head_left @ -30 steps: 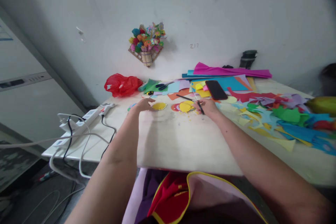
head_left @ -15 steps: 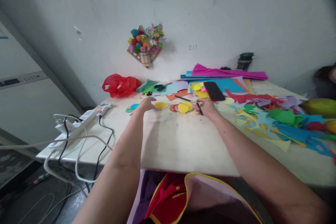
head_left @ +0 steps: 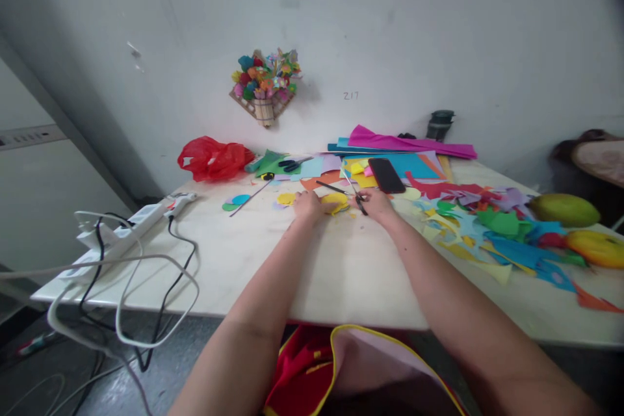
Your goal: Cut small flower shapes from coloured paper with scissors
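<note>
Right hand [head_left: 378, 204] around scissors [head_left: 359, 199], axis diagonal, tips away-left; left hand [head_left: 308, 204] at yellow paper [head_left: 337, 198], grip unclear

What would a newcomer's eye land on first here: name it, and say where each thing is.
Most likely the bright flower arrangement on the pale wall, then the crumpled red plastic bag below it to the left, at the table's back. After that, the colorful paper scraps strewn across the right side, and, near the middle, the right hand holding scissors.
</note>
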Action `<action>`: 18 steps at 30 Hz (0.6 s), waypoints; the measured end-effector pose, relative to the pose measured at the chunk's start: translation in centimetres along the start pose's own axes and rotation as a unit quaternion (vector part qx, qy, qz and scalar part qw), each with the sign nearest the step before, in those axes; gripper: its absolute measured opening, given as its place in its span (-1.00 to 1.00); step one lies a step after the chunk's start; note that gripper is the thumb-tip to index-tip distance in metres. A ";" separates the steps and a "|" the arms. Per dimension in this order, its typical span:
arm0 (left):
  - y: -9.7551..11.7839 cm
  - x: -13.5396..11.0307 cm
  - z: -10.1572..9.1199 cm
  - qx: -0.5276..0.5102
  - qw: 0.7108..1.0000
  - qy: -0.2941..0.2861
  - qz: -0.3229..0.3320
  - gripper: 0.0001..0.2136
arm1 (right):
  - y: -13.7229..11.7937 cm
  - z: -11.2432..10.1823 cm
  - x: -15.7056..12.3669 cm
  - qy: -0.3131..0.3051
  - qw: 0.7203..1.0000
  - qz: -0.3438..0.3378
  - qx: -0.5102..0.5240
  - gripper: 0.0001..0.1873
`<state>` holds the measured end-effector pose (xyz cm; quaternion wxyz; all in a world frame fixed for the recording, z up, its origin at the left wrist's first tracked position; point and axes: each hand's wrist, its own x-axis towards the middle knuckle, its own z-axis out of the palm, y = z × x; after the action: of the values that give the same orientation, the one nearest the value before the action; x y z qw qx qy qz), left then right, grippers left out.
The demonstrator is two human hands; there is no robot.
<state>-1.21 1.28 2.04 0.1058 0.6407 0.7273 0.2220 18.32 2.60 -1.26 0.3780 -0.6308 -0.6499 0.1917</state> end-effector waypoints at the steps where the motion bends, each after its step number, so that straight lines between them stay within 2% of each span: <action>1: 0.1 -0.2 0.4 0.004 1.000 0.017 0.000 -0.45 | -0.2 -0.1 -0.1 -0.008 1.000 0.006 -0.011 -0.61; 9: -0.9 0.0 1.2 -0.042 0.999 0.025 0.001 -0.65 | -1.7 -0.9 -1.1 -0.002 0.995 0.011 -0.096 -0.66; 15: -1.1 -0.1 1.3 -0.055 0.998 0.033 0.023 -0.56 | -1.8 -0.9 -1.3 -0.009 0.994 -0.002 -0.107 -0.63; 18: -1.2 -0.1 1.5 -0.045 0.998 0.028 0.036 -0.62 | -1.8 -0.9 -1.3 -0.016 0.995 -0.011 -0.096 -0.67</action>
<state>-1.61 1.39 0.19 0.1059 0.6548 0.6954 0.2764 17.63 0.93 0.30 0.3075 -0.6539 -0.6781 0.1343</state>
